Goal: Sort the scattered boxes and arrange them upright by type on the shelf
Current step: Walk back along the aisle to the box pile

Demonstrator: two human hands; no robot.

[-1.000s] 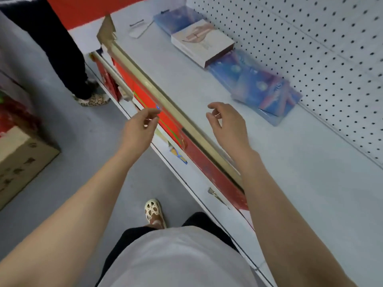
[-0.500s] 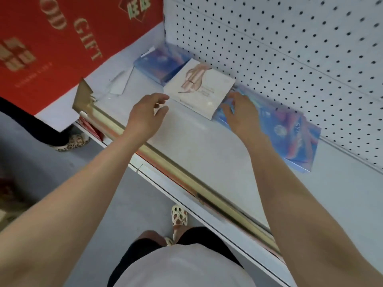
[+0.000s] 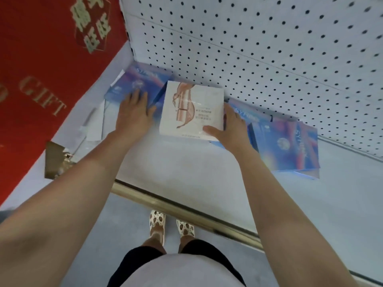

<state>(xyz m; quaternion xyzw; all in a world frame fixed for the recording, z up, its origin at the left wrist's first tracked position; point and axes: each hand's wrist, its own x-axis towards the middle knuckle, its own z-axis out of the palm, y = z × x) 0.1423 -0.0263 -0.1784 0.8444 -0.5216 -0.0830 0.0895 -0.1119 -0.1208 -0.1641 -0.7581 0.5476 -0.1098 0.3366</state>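
Head view shows the right hand (image 3: 230, 129) gripping the near right corner of the flat white cardboard box (image 3: 191, 110), which lies on blue boxes at the back of the grey shelf (image 3: 186, 162). The left hand (image 3: 133, 112) rests flat, fingers straight, on the blue glossy box (image 3: 132, 85). Lifting the white box clear first should free the blue ones for standing upright.

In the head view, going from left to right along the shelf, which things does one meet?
Red gift panel → loose papers → left blue box with left hand on it → white box → right hand gripping its corner → right blue boxes.
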